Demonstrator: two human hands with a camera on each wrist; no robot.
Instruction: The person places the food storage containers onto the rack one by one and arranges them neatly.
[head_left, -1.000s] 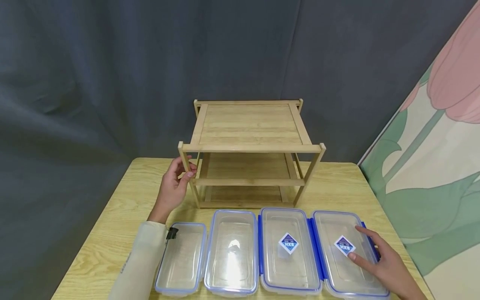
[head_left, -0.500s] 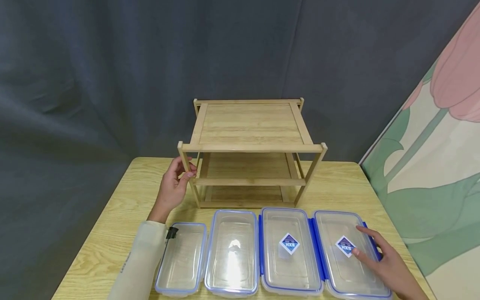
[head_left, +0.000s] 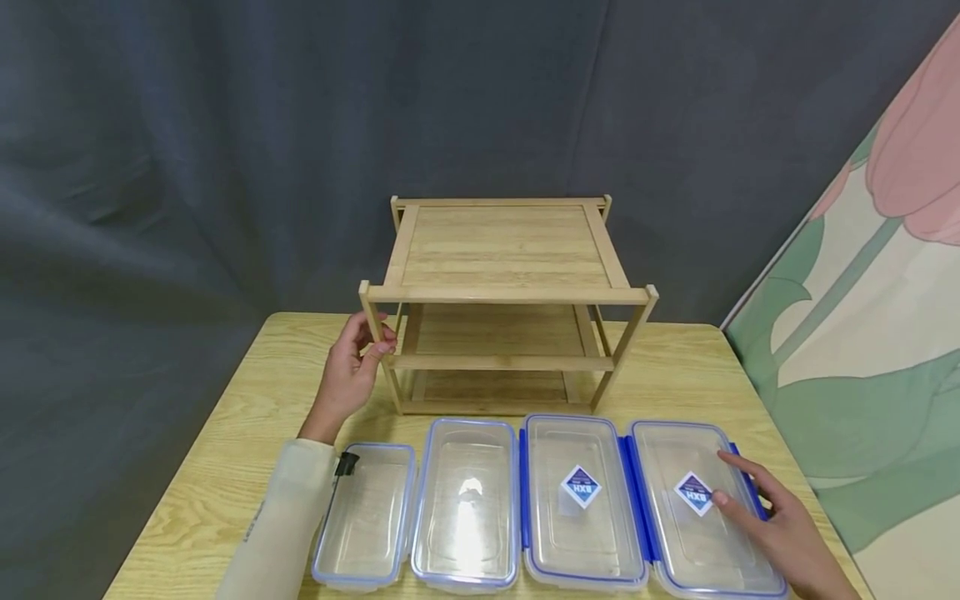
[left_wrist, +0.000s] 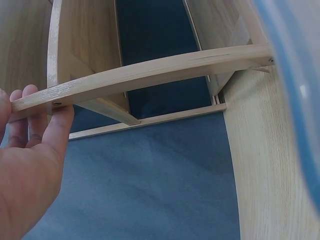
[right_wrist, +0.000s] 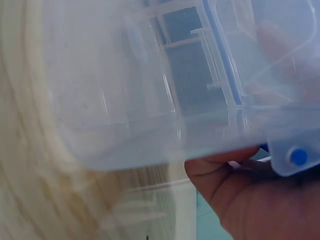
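Observation:
A wooden two-tier shelf rack (head_left: 510,246) stands at the middle back of the table. My left hand (head_left: 347,377) holds its front left post, thumb in front and fingers behind; the left wrist view shows the post (left_wrist: 150,70) between them. Four-sided clear containers stand in a row before the rack. At the right end is a blue-edged container (head_left: 678,454) with a diamond label. My right hand (head_left: 783,525) lies over its right side, thumb and forefinger spread above the lid. In the right wrist view, other fingers sit beside the container wall (right_wrist: 115,120), partly hidden.
Left of that container stand another labelled one with blue clips (head_left: 577,542), a clear one (head_left: 465,458) and a smaller clear one (head_left: 367,500) beside my left sleeve (head_left: 281,517). A dark curtain (head_left: 480,100) hangs behind the table; a flower-patterned cloth (head_left: 885,350) hangs at right.
My right thumb and forefinger have shifted slightly to the right over the lid. My left hand keeps its hold on the post. The whole head view has drifted a little.

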